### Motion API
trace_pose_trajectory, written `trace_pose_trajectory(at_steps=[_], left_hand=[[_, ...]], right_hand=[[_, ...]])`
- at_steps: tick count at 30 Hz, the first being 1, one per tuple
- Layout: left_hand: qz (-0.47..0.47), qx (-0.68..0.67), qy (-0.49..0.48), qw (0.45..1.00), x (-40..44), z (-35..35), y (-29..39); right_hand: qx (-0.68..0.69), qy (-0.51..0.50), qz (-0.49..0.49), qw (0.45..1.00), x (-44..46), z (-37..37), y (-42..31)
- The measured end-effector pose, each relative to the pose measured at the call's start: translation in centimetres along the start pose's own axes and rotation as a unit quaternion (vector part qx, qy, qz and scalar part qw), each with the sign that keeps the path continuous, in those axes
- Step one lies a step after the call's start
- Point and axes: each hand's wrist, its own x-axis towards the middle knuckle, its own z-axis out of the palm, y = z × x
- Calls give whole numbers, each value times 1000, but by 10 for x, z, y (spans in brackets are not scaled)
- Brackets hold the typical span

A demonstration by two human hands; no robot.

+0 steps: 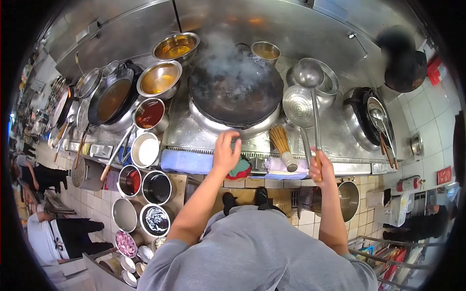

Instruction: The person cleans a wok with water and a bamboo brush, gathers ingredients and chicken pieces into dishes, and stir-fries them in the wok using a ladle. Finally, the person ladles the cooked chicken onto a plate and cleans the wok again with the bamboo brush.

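Observation:
My right hand (322, 168) is wrapped around the handle of a long metal ladle (309, 73), whose bowl points away over the stove. Just left of the ladle lies a perforated skimmer (298, 105); its handle runs down beside my fingers, and I cannot tell whether they touch it. My left hand (226, 151) is empty, fingers apart, at the near side of a large black wok (233, 92). Smoke or steam rises from the wok. Between my hands a bamboo brush (280, 140) leans on the stove edge.
Metal bowls of yellow liquid (158, 79) and a pot of red sauce (149, 115) stand left of the wok. Sauce pots (157, 187) fill the lower left. Folded blue cloth (187, 161) lies along the front edge. Another wok (361, 114) sits right. People stand at both sides.

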Motion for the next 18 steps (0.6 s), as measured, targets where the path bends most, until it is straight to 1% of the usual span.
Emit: trace_pose_trajectory(at_steps=[1,2,3,4,6,7,8,10,12,14,16,17,18], left_hand=[[-94,-98,-72,988,-21,-5,-1],[-186,-192,-139,954,-43,-11,-2],[-191,-191,-177,946,-68,-16,-6],[-198,-188,-212,938,-93,-22,-12],[-235,-134,-296,916,-137,-41,-23],[-300,-93,-339,887,-162,-47,-33],[-364,-56,-381,848,-189,-53,-43],[-367,22,-437,821,-242,-74,-65],[-421,117,-443,783,-310,-86,-92],[-448,116,-425,778,-374,-103,-112],[-469,141,-495,718,-405,-119,-115],[-471,140,-493,718,-418,-126,-113],[-487,144,-488,710,-429,-132,-111]], right_hand=[[0,-1,6,1000,11,14,3],[-243,70,-69,965,24,30,7],[-470,127,-144,862,37,46,10],[-471,111,-142,863,43,65,10],[-402,-17,-92,911,49,107,9],[-417,-57,-90,903,57,122,14],[-420,-73,-82,901,63,139,21],[-394,-178,-51,900,79,176,33],[-404,-246,10,881,107,208,47],[-430,-271,1,861,136,237,75],[-507,-255,-79,820,161,262,114],[-590,-215,-178,758,172,273,136],[-659,-169,-273,680,179,283,152]])
